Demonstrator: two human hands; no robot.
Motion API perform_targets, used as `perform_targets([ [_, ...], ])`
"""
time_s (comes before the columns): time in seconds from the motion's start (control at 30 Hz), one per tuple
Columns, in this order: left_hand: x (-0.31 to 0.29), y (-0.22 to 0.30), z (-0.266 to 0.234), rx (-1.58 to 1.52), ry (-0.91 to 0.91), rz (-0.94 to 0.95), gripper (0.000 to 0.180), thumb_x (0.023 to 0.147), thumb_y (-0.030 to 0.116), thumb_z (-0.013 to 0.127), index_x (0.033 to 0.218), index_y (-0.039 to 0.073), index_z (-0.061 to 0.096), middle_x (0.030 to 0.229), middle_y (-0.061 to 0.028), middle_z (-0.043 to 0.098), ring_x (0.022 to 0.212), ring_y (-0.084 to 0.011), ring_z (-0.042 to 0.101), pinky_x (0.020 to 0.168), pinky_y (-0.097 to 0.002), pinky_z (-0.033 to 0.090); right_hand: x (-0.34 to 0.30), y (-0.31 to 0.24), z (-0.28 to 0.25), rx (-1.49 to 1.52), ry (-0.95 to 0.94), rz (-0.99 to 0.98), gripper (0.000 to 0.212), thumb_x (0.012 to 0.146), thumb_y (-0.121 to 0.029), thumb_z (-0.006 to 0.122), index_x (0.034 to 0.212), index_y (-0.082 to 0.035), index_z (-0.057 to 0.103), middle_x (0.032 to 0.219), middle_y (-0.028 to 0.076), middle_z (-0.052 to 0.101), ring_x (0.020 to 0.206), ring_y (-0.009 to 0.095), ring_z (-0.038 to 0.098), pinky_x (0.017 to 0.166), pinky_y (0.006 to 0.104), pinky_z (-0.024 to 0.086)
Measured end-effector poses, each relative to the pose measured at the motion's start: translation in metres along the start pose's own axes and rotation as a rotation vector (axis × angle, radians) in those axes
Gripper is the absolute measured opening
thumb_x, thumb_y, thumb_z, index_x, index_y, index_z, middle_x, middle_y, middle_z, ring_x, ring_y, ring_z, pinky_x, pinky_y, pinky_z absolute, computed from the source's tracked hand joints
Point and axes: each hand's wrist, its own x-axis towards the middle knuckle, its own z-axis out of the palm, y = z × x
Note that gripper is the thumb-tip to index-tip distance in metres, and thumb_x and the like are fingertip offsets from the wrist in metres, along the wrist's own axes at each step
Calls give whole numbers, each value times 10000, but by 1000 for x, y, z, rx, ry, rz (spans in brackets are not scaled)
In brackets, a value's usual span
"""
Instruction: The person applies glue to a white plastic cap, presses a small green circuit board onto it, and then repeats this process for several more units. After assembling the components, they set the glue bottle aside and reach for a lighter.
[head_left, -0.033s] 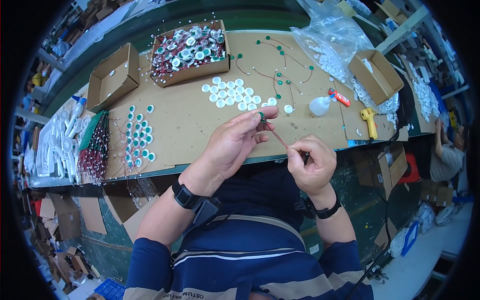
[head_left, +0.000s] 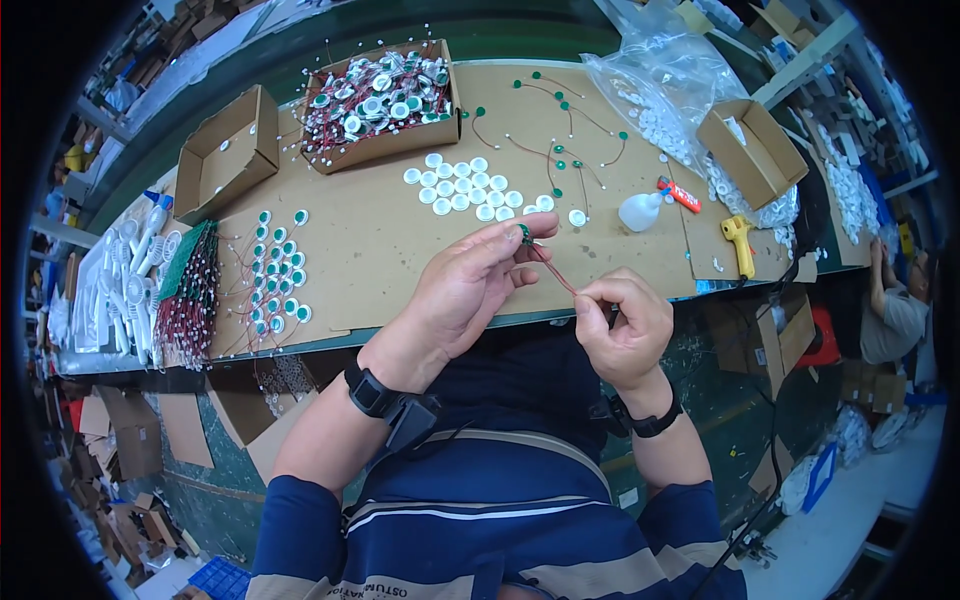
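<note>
Left hand (head_left: 470, 285) pinches a small green disc (head_left: 524, 234) at its fingertips, right hand (head_left: 622, 322) grips the red wire (head_left: 553, 268) running off it, both held just over the table's near edge. Cardboard-covered table (head_left: 380, 250) has loose white caps (head_left: 463, 186), rows of green-centred discs (head_left: 280, 275), 1 box of wired parts (head_left: 380, 95), a yellow glue gun (head_left: 740, 240).

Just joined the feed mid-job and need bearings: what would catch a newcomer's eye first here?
At centre, the left hand pinches a small green disc whose thin red wire runs to the right hand. Behind them, on the brown cardboard-covered bench, lies a cluster of round white caps. At upper left stands an open cardboard box of wired discs.
</note>
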Motion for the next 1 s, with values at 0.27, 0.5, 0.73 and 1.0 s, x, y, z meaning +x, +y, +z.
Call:
perform_targets([
  [0.27,-1,3,1,-4,17,8,493,1182,268,521,1563,-42,560,1462,-126,612,1218,-200,604,1024,-350,504,0,0,0,-7,23,9,89,860,65,751,892,-8,711,779,68,683,628,124,588,550,264,388],
  [0.5,1,9,-7,51,86,78,482,1188,263,512,1574,-24,555,1376,-84,625,1160,-175,594,998,-338,506,-7,3,-6,-35,26,62,88,869,66,748,891,-4,699,769,52,655,625,102,553,561,253,383],
  [0.73,4,6,-15,-38,35,116,458,1191,237,526,1575,-12,550,1213,-43,642,1108,-155,624,964,-316,534,-16,13,-13,28,29,23,59,907,53,722,913,11,680,797,63,659,644,93,549,590,235,406],
  [1.0,1,1,-7,-16,98,79,369,1166,217,605,1463,-1,616,1144,-54,668,1051,-150,667,937,-306,566,-21,17,-8,118,104,46,104,869,85,742,901,-1,694,776,68,673,616,107,586,551,248,421],
])
